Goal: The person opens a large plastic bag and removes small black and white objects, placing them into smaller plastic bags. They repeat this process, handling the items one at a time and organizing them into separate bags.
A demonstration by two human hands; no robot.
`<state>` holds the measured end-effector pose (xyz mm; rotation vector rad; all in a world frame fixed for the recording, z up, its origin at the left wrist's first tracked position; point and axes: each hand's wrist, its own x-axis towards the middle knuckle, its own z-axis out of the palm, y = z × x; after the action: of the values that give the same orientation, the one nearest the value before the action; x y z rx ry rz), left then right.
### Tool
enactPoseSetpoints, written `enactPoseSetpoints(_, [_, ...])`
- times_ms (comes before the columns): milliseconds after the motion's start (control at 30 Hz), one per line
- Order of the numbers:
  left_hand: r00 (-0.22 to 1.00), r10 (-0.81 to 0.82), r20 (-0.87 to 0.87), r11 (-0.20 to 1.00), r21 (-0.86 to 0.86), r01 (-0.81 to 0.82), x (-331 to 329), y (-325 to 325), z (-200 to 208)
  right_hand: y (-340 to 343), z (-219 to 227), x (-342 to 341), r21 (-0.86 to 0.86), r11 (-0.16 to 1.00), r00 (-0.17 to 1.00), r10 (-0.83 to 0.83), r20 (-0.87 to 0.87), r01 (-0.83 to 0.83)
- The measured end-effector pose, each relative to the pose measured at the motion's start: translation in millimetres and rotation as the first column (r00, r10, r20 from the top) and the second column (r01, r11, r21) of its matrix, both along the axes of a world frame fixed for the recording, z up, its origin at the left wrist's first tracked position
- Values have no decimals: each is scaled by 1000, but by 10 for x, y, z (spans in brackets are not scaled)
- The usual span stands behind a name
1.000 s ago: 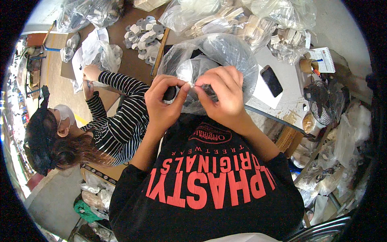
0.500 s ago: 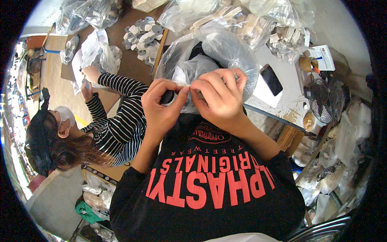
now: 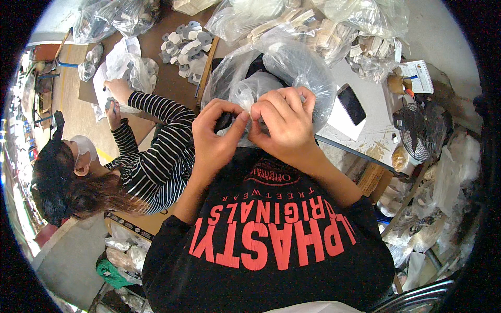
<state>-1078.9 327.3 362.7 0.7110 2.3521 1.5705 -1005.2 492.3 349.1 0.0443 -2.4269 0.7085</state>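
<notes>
We see a loose black shirt with wide black sleeves, 1 on each arm, ending around the elbows. Coral-red lettering crosses the front in 3 curving rows of block capitals, the largest nearest the neck; its big letters look finely cracked. Beyond the smallest row we make out 1 oval emblem in thin red outline. The left hand, right hand and 2 forearms are bare.

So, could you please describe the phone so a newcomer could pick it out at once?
On the pale table, look right of the large clear plastic bag beyond the person's right hand. The phone lies over a white sheet. Its smooth black rectangle sets it apart from the sheet and the bag.
</notes>
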Motion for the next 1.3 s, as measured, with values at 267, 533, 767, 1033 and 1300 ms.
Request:
enactPoseSetpoints(267, [979, 75, 191, 997, 1, -77, 36, -22, 3, 8, 43, 21, -64, 998, 1000, 24, 2, -24])
enactPoseSetpoints(533, [998, -20, 65, 999, -29, 22, -49, -79, 41, 25, 75, 28, -46, 995, 993, 92, 76, -88])
enactPoseSetpoints(767, [989, -22, 143, 999, -42, 29, -60, -115, 55, 91, 68, 2, -171, 957, 964, 252, 88, -234])
enactPoseSetpoints(1033, [994, -71, 84, 996, -45, 75, -57, -94, 119, 14, 48, 17, -88, 988, 989, 135, 63, -129])
enactPoseSetpoints(1300, [981, -44, 190, 997, -53, 55, -25, -112, 52, 127, 64, 7, -169, 943, 951, 301, 66, -287])
